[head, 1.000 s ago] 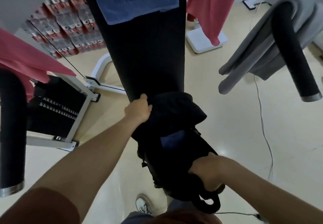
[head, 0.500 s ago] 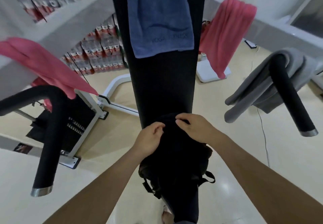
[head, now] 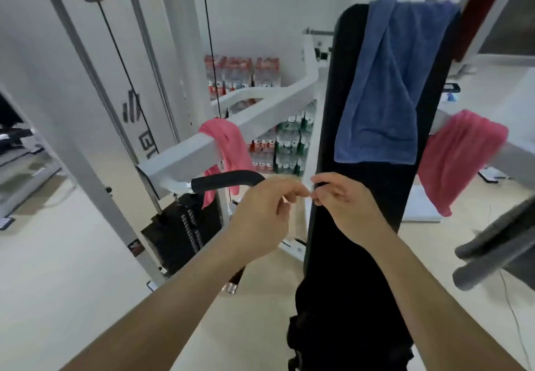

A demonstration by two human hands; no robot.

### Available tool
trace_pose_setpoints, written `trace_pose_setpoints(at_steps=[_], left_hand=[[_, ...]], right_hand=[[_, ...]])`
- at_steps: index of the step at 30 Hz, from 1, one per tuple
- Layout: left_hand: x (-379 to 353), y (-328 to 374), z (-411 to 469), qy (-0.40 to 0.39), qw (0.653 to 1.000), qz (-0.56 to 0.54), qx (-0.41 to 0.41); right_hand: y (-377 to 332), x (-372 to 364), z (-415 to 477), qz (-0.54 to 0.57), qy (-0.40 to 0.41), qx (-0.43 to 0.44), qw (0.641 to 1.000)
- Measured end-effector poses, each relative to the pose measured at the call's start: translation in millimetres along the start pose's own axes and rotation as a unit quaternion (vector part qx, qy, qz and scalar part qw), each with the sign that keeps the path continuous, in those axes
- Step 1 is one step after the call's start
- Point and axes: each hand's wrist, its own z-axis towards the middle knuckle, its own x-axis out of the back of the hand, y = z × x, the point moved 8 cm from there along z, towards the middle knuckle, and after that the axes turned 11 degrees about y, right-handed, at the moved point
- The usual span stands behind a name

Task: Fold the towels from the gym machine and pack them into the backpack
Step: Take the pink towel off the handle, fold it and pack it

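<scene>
A blue towel (head: pixel 385 95) hangs over the top of the upright black back pad (head: pixel 362 240). One pink towel (head: pixel 228 145) drapes the white machine arm on the left, and another pink towel (head: pixel 460 156) hangs on the right. A grey towel (head: pixel 498 252) lies over the right handle, blurred. The black backpack (head: pixel 318 339) sits low against the pad, hard to tell from it. My left hand (head: pixel 266 214) and my right hand (head: pixel 347 205) are raised in front of the pad, fingertips almost meeting, fingers loosely curled and holding nothing.
A black foam handle (head: pixel 228 181) juts out just left of my hands. The white machine frame (head: pixel 179 156), cables and a black weight stack (head: pixel 179 231) stand to the left. Packs of bottled water (head: pixel 275 145) are stacked behind. A thin cable runs along the floor at right.
My hands have let go of the backpack and risen in front of the pad. The view has tilted up, so the blue towel and machine frame now show fully.
</scene>
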Motion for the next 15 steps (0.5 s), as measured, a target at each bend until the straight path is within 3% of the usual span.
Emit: trace_pose_setpoints(at_steps=[5,9,11,15], left_hand=[[83.3,-41.6,6.2,0.014,0.991,0.134,-0.006],[122.4,-80.0,28.7,0.014,0.974,0.227,0.001],[130.0,-105.0,43.9,0.003,0.963,0.268,0.006],[123.7,-157.5,77.4,-0.029,0.954,0.298,0.013]], right_hand=[[-99.2,-63.5,0.0,0.001,-0.033,0.083,0.996],[-153.6,-112.0,7.6,-0.114,-0.075,0.163,0.977],[-153.4,-145.5,31.3,-0.172,-0.054,0.191,0.965],[-72.2,-216.4,122.7,-0.251,-0.044,0.128,0.958]])
